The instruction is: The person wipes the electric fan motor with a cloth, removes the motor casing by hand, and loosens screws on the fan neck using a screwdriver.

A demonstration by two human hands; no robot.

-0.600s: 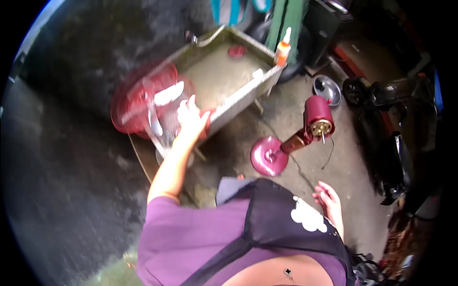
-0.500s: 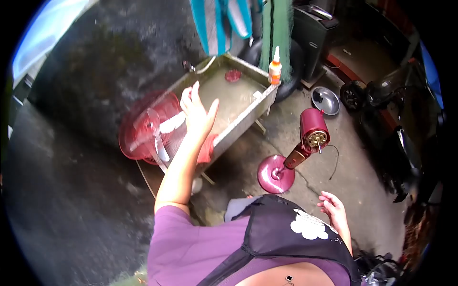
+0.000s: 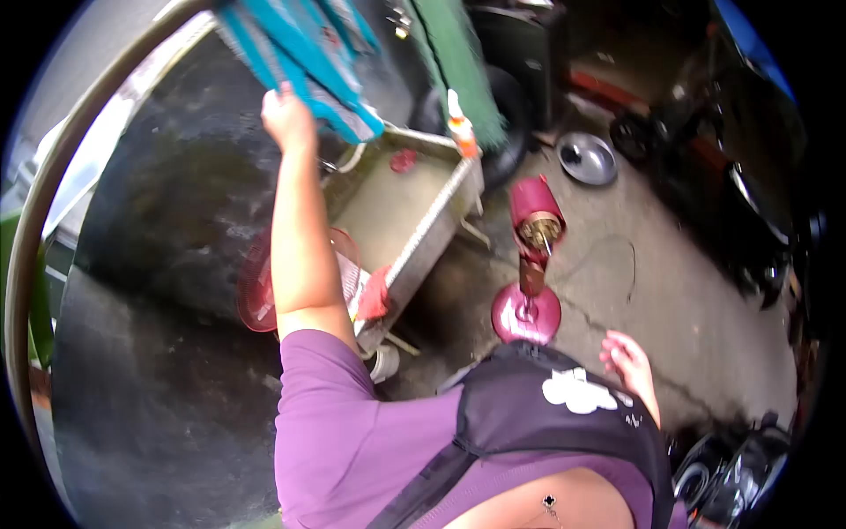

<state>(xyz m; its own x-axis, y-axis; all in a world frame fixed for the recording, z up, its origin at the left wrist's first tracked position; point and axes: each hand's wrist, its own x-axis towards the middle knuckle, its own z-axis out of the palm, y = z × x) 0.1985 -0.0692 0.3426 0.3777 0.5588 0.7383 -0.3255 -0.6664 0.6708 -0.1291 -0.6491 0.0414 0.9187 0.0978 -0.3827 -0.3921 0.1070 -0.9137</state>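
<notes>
My left hand [image 3: 289,122] reaches up and grips the edge of a teal and grey striped cloth [image 3: 304,57], its fingers closed. The cloth hangs above the far end of a shallow stone sink [image 3: 421,234]. My right hand [image 3: 626,354] hangs low at my right side, empty, its fingers loosely curled and slightly apart. Nearest to it on the floor stands a pink fan body [image 3: 536,212] with its motor shaft bare, on a round base [image 3: 526,316]. A red see-through fan blade [image 3: 256,286] lies at the sink's near left, partly hidden by my left arm.
An orange and white bottle [image 3: 461,130] stands on the sink's far right corner. A red cloth [image 3: 374,295] hangs over the near rim. Behind are a green net-like drape [image 3: 458,66] and a metal bowl [image 3: 588,159] on the floor. A motorbike is at the right.
My left hand has gone from above the sink up to the teal cloth and closed on it. The view has turned. My right hand stays low at my side.
</notes>
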